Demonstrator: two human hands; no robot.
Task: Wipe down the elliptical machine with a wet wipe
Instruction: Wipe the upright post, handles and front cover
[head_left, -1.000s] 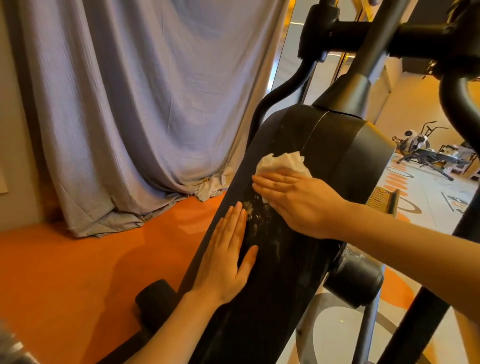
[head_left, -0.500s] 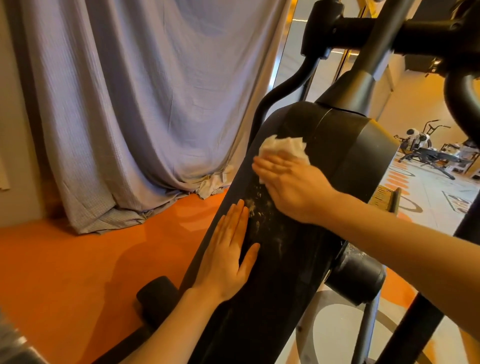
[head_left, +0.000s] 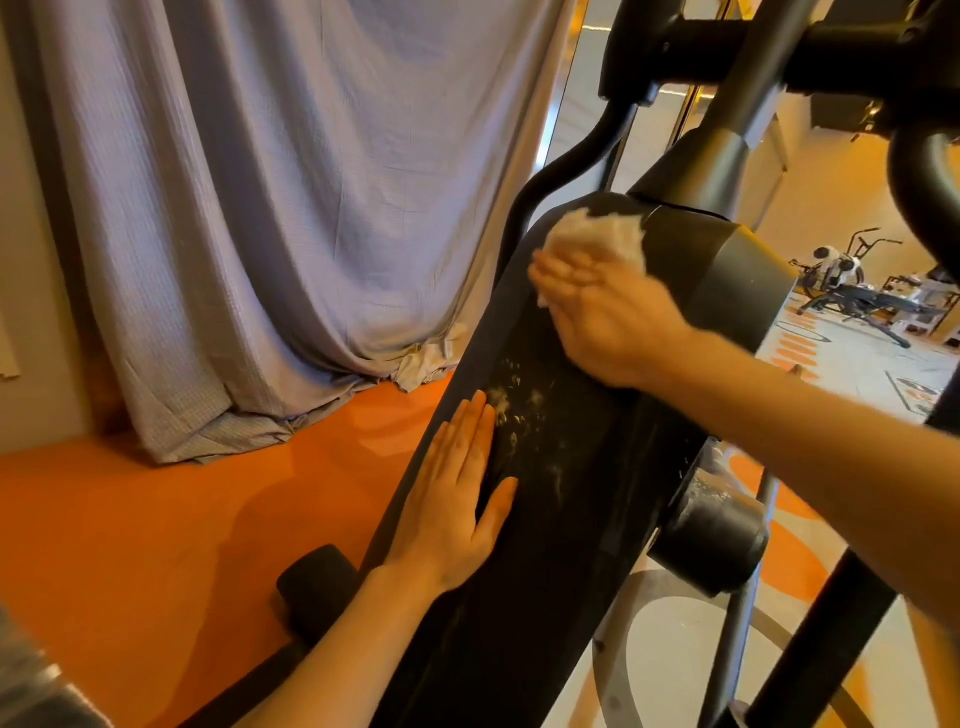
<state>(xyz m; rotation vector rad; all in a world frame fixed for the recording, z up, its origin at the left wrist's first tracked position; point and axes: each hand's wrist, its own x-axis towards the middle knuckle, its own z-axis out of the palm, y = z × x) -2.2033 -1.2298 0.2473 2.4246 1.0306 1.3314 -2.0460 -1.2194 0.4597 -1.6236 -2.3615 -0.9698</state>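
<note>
right hand (head_left: 608, 317) presses wet wipe (head_left: 597, 234) flat on upper shroud; left hand (head_left: 452, 499) lies spread, empty, lower on the elliptical machine (head_left: 545, 571).
risk: the wipe looks shredded, and white flecks (head_left: 514, 410) sit between the hands; further strokes may shed more lint. the flat palm does not pinch the wipe, so it may slip off the curved crown.

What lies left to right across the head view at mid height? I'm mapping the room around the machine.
Curtain → left hand flat on the black shroud → right hand pressing the wipe → exercise bike in the far room.
</note>
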